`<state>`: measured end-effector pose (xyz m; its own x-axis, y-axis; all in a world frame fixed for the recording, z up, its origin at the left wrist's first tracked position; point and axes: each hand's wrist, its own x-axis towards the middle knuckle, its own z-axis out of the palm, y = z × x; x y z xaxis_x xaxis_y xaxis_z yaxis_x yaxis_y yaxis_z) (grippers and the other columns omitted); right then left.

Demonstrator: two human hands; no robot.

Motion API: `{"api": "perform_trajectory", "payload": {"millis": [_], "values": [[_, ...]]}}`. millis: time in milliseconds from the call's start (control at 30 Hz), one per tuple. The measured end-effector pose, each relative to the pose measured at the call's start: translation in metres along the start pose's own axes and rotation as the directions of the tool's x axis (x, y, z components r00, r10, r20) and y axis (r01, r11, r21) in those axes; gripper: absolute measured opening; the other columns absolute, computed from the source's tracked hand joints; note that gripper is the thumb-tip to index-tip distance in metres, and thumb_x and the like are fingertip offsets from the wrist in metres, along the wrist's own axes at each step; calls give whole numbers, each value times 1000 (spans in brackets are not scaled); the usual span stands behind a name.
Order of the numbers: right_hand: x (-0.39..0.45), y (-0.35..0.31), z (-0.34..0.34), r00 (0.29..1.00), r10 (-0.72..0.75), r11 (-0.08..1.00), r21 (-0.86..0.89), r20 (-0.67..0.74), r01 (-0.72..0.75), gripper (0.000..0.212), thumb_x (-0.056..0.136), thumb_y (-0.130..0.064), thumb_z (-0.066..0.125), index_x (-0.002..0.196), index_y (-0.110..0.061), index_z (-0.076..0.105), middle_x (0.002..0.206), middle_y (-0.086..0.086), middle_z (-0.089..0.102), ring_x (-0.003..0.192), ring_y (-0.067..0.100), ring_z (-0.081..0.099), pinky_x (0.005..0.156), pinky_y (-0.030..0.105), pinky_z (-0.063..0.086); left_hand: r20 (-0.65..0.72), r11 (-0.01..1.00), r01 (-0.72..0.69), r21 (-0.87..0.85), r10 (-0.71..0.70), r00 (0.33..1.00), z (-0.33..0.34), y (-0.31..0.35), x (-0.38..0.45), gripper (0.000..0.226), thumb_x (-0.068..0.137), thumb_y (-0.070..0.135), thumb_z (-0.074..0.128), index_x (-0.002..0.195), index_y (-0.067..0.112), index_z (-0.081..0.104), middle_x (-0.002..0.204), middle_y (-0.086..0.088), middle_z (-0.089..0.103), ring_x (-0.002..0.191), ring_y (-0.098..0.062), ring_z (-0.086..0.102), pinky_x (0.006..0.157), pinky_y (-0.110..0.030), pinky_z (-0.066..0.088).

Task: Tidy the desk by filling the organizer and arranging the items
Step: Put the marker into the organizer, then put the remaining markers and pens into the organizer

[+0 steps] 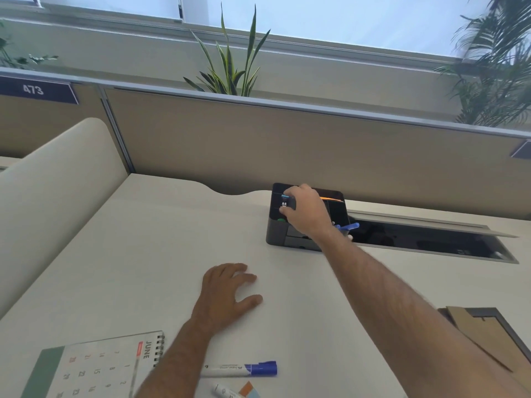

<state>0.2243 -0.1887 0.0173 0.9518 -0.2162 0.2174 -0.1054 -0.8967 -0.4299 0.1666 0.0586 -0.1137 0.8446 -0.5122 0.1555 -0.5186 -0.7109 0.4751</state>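
While left hand rests flat, right hand grips upright box over organizer.

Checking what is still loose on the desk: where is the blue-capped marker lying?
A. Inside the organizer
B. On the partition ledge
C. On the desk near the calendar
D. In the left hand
C: the blue-capped marker lies flat on the desk, right of the calendar.
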Motion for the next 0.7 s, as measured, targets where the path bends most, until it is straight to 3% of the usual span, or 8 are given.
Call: {"api": "perform_trajectory", "payload": {"millis": [67, 167, 333, 500, 600, 700], "values": [[-16, -1, -2, 997, -31, 998, 49, -71, 35, 32, 87, -24, 70, 118, -15, 67, 114, 5, 63, 109, 23, 56, 87, 35, 48, 0, 990, -8, -138, 8, 1000, -8, 7, -3, 54, 68, 87, 48, 92, 44, 70, 109, 27, 61, 110, 3, 51, 99, -27, 31], [-44, -3, -2, 987, -73, 989, 120, -142, 91, 26, 86, -19, 72, 111, -13, 71, 105, 4, 68, 99, 22, 60, 86, 36, 51, 175, 968, -9, -249, 54, 983, -24, 25, -14, 44, 63, 81, 63, 71, 39, 70, 81, 22, 67, 89, 5, 57, 81, -18, 42], [-95, -2, -3, 990, -50, 959, 270, -131, 84, 16, 85, -15, 73, 100, -11, 74, 95, 3, 71, 82, 15, 65, 77, 34, 56, 419, 984, -80, -160, 141, 897, -39, 45, -42, 55, 57, 77, 71, 82, 28, 68, 87, 16, 60, 91, 1, 47, 83, -19, 40], [-139, 8, 0, 996, 27, 948, 317, -84, 1, 11, 84, -18, 75, 95, -17, 75, 87, -7, 70, 72, 9, 63, 70, 32, 56, 443, 941, -336, -34, 316, 839, -39, 54, -50, 35, 74, 57, 68, 88, 25, 66, 83, 12, 61, 77, -5, 50, 80, -23, 41], [-161, 12, 0, 987, 156, 896, 427, -39, -125, 9, 83, -16, 76, 90, -20, 75, 80, -14, 69, 69, 8, 64, 71, 29, 56, 417, 940, -339, 34, 295, 860, -38, 57, -50, 33, 82, 53, 62, 97, 24, 66, 86, 10, 60, 75, -5, 47, 72, -18, 39], [-180, 12, -3, 949, 283, 727, 615, 137, -305, 14, 80, -19, 80, 92, -21, 73, 81, -5, 75, 78, 11, 70, 76, 33, 61, 234, 968, -236, -82, 249, 940, -37, 60, -45, 44, 79, 61, 54, 94, 23, 69, 84, 9, 66, 68, -5, 53, 67, -17, 47]]}}
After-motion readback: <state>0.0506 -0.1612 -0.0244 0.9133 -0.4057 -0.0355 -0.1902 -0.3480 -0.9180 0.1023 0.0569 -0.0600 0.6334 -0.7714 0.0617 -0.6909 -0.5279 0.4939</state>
